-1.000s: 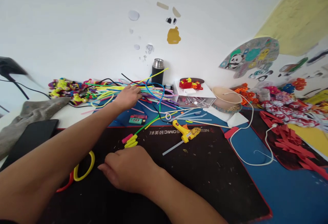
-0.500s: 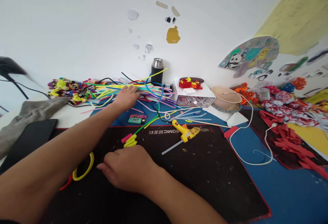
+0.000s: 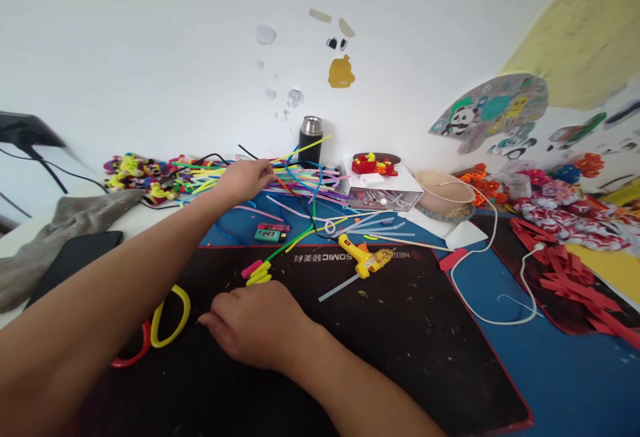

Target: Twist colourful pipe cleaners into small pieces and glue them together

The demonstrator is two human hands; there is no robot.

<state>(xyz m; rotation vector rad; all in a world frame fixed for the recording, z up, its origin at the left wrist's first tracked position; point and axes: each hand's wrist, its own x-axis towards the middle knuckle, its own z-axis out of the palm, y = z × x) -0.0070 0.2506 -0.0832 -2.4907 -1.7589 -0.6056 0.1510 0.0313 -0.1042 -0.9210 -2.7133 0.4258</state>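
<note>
My left hand (image 3: 247,180) reaches over a pile of colourful pipe cleaners (image 3: 325,187) at the back of the table. Its thumb and fingers are pinched together, and an orange pipe cleaner (image 3: 286,188) runs out from the fingertips. My right hand (image 3: 260,327) is closed, low over the black mat; what its fingers hold, if anything, is hidden. Just beyond it lies a yellow and pink coiled pipe-cleaner piece (image 3: 259,272) with a green stem. Yellow and red scissors handles (image 3: 185,317) show between my forearms, the blades hidden.
A yellow glue gun (image 3: 363,257) with a glue stick lies on the black mat (image 3: 400,350). Lighters (image 3: 271,232), a dark flask (image 3: 311,144), a white box (image 3: 385,190) and a pale bowl (image 3: 445,190) stand behind. A white cable (image 3: 493,237) loops right, near red strips (image 3: 570,284).
My left hand has risen slightly off the pile, its fingers now pinched at an orange pipe cleaner. My right hand keeps its closed pose. The view has shifted a little.
</note>
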